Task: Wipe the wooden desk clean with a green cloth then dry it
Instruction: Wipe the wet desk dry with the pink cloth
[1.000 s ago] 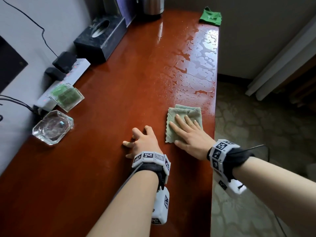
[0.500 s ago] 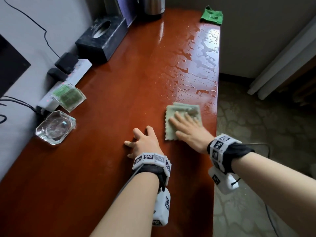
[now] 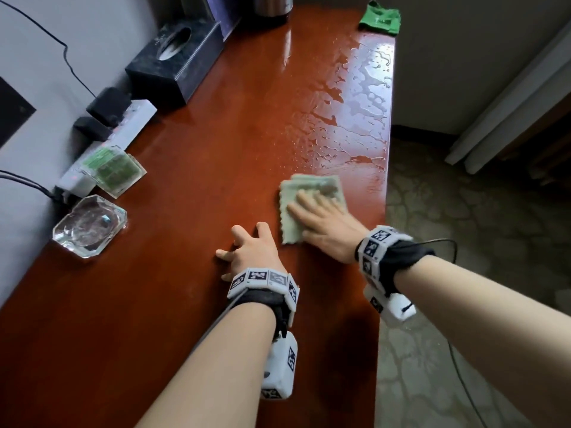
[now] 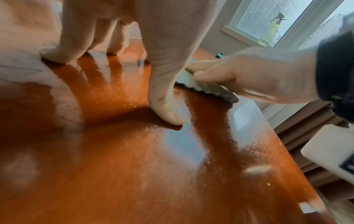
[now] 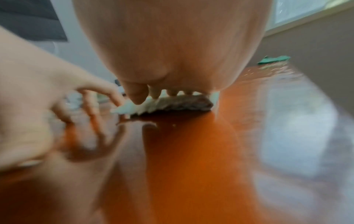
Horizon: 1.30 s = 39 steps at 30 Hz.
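A pale green folded cloth [image 3: 290,208] lies on the reddish wooden desk [image 3: 191,168], near its right edge. My right hand [image 3: 321,223] lies flat on the cloth with straight fingers and presses it down; in the right wrist view the cloth [image 5: 172,103] shows under the fingertips. My left hand [image 3: 247,248] stands just left of the cloth, its spread fingertips [image 4: 168,115] propped on the bare wood and holding nothing. Beyond the cloth, water streaks and beads [image 3: 358,97] cover the desk's right side. A bright green cloth [image 3: 380,17] lies at the far right corner.
Along the wall on the left stand a glass ashtray [image 3: 89,225], a white power strip [image 3: 102,149] with black plugs, a clear packet [image 3: 112,169], a dark tissue box [image 3: 176,60] and a metal kettle [image 3: 272,7]. The desk's right edge drops to patterned floor [image 3: 463,242].
My right hand has slid the pale cloth leftward and a little away from the desk's right edge. The left hand has stayed propped in place.
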Motion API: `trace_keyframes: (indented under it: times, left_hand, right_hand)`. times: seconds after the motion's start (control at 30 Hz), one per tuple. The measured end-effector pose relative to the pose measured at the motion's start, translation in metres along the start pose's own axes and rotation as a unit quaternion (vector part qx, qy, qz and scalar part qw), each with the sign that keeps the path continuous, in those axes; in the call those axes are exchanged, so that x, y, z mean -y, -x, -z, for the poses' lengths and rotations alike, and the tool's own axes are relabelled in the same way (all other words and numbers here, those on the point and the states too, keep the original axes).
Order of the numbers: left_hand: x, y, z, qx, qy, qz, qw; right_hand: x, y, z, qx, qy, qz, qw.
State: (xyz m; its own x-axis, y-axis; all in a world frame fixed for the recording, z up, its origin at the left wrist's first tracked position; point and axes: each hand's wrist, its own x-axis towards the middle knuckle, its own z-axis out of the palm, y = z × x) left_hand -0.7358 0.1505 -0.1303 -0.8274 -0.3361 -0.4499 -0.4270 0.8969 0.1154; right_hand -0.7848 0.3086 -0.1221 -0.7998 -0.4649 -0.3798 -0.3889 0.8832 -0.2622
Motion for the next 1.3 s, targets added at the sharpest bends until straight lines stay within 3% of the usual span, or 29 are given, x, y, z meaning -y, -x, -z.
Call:
trace_keyframes:
  times: [0.13, 0.23, 0.3, 0.4, 0.47, 0.57, 0.7, 0.8, 0.87, 0.97, 1.03, 1.1, 1.17, 1.3]
  left_hand:
    - [0.001, 0.004, 0.003, 0.019, 0.004, -0.006, 1.000]
    - [0.001, 0.005, 0.004, 0.028, 0.008, -0.007, 1.000]
    - [0.000, 0.005, 0.005, 0.039, -0.003, -0.013, 0.999]
    - [0.000, 0.004, 0.008, 0.047, -0.015, -0.020, 0.999]
    - [-0.001, 0.004, 0.011, 0.062, -0.014, -0.021, 0.998]
    - [-0.001, 0.006, 0.016, 0.080, -0.020, -0.026, 0.996]
    - [-0.001, 0.008, 0.018, 0.082, -0.023, -0.030, 0.996]
    - [-0.001, 0.007, 0.019, 0.083, -0.022, -0.028, 0.996]
    - [-0.002, 0.006, 0.019, 0.086, -0.026, -0.026, 0.996]
    - [-0.003, 0.005, 0.015, 0.073, -0.026, -0.022, 0.997]
    - [-0.004, 0.003, 0.013, 0.061, -0.028, -0.022, 0.997]
    - [-0.003, 0.002, 0.012, 0.063, -0.035, -0.024, 0.997]
    - [-0.004, 0.003, 0.014, 0.068, -0.034, -0.023, 0.997]
    - [-0.003, 0.004, 0.015, 0.079, -0.027, -0.024, 0.996]
  right_hand:
    - [-0.061, -0.005, 0.012, -0.052, -0.024, -0.195, 0.979]
    - [-0.050, -0.021, 0.017, -0.051, -0.040, -0.228, 0.972]
    - [-0.021, -0.030, 0.015, -0.036, -0.020, -0.164, 0.986]
    - [0.021, -0.032, 0.007, -0.002, 0.010, 0.006, 1.000]
    - [0.017, -0.030, 0.005, -0.005, 0.015, 0.042, 0.999]
    - [-0.032, -0.030, 0.012, -0.060, -0.001, -0.084, 0.995]
    - [-0.089, -0.032, 0.024, -0.087, -0.051, -0.273, 0.957]
    - [-0.085, -0.044, 0.028, -0.080, -0.059, -0.329, 0.939]
    - [-0.058, -0.053, 0.029, -0.071, -0.047, -0.297, 0.951]
    - [-0.005, -0.055, 0.021, -0.036, -0.018, -0.121, 0.992]
    - [0.019, -0.049, 0.016, -0.006, -0.015, -0.013, 1.000]
    - [0.016, -0.045, 0.015, -0.008, -0.016, 0.019, 1.000]
    - [-0.010, -0.041, 0.016, -0.031, -0.009, -0.030, 0.999]
    - [-0.077, -0.031, 0.027, -0.070, -0.042, -0.233, 0.969]
